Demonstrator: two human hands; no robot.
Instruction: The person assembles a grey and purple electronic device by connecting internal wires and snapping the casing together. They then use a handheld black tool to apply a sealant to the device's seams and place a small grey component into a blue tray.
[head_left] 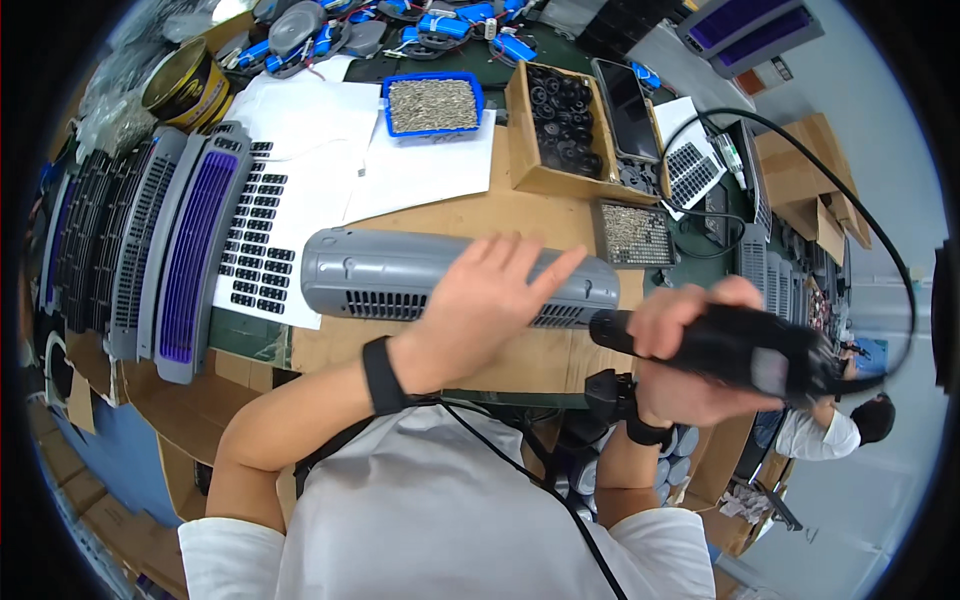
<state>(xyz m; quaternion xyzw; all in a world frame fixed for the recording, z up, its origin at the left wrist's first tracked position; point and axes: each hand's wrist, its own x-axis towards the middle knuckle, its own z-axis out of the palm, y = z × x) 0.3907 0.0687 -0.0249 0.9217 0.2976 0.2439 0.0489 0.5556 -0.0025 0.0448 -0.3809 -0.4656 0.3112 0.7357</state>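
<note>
A long grey plastic housing (390, 268) with slotted vents lies lengthwise across the cardboard on the bench. My left hand (485, 300) rests over its middle, fingers stretched out and thumb apart, holding nothing up. In my closed right hand (690, 350) is a black corded electric screwdriver (745, 350), tilted and slightly blurred. Its narrow end points left, close by the housing's right end; I cannot tell whether they touch. The black cable (905, 260) loops up from the tool's rear and back over the bench.
A blue tray of screws (434, 76) and a cardboard box of black round parts (515, 165) stand behind the housing. A screw-filled rack (600, 235) sits right. Several grey and purple panels (195, 250) stand left, beside sheets of black stickers (262, 230). A co-worker (825, 430) is far right.
</note>
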